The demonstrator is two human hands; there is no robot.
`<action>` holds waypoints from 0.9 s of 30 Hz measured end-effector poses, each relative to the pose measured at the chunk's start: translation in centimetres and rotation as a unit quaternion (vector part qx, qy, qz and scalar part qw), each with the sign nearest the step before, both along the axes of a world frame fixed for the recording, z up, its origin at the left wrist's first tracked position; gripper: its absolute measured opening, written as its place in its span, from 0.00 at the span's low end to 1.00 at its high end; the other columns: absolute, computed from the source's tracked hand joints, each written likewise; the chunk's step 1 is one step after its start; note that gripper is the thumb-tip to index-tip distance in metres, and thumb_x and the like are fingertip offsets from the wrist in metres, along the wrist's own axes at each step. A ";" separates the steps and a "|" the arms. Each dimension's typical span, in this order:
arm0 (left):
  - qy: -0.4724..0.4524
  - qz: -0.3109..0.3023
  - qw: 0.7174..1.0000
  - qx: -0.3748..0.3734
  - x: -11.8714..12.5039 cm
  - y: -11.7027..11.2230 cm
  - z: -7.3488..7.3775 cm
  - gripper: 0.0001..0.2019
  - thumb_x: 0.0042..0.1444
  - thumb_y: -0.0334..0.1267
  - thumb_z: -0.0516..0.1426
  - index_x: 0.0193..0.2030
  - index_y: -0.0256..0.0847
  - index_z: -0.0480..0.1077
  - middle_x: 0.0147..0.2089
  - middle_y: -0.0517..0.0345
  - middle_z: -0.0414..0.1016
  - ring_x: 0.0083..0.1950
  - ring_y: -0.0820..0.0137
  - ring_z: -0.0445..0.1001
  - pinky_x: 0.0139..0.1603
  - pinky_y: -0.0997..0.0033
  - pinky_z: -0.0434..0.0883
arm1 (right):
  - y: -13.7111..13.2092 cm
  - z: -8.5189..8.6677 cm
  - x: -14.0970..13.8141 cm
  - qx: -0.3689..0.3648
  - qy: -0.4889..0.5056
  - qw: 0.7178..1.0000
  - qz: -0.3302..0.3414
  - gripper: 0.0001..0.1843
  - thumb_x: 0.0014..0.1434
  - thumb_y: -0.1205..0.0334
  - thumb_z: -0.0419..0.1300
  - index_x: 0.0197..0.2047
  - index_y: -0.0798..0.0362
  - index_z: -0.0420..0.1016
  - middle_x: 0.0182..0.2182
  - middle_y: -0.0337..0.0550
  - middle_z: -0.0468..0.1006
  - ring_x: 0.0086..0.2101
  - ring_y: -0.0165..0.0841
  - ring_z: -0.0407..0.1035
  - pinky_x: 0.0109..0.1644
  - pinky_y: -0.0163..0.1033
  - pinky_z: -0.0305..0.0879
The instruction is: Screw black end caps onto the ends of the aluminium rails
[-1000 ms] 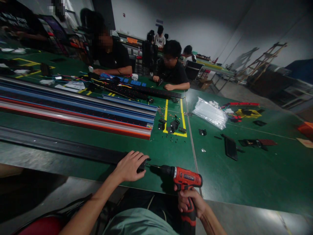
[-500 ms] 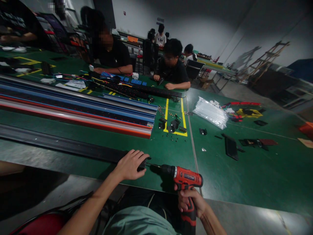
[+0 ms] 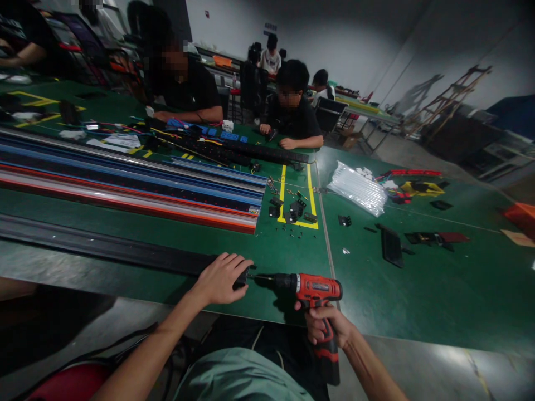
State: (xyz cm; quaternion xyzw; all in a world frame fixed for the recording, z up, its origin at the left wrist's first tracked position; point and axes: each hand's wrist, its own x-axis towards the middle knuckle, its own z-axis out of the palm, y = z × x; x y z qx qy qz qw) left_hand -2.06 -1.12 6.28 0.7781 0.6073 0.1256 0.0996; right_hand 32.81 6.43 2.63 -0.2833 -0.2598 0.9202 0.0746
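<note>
A long black profile point(image 3: 125, 244) lies along the near edge of the green table point(image 3: 418, 301). My left hand point(image 3: 223, 277) is wrapped over its right end, with a dark end piece showing under the fingers. In my right hand point(image 3: 328, 326) is a red and black cordless drill point(image 3: 320, 288), gripped by its handle. The drill lies level, and its bit points left at the end of the profile. The bit's tip is at or very close to that end; contact is too small to make out.
Behind the profile lies a stack of blue, orange and silver profiles point(image 3: 167, 192). Small black brackets point(image 3: 296, 210) and screws are scattered beyond my hands. A bag of clear tubes point(image 3: 357, 186) and a phone-like black slab point(image 3: 392, 246) lie right. Co-workers point(image 3: 292, 111) sit across the table.
The drill has tilted more level, its handle base swinging slightly right, with the bit still at the profile's end. My left hand stays on the profile. The whole view has shifted slightly.
</note>
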 end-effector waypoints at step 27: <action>0.000 -0.001 1.000 -0.012 0.0 0.0 0.4 0.32 0.54 0.46 0.56 0.65 0.40 0.56 0.58 0.49 0.70 0.54 0.57 0.67 0.57 0.55 0.59 | 3.4 0.2 -0.5 -0.066 -0.015 0.994 0.088 0.10 0.52 0.63 0.65 0.34 0.55 0.68 0.14 0.25 0.59 0.15 0.22 0.53 0.25 0.34 0.67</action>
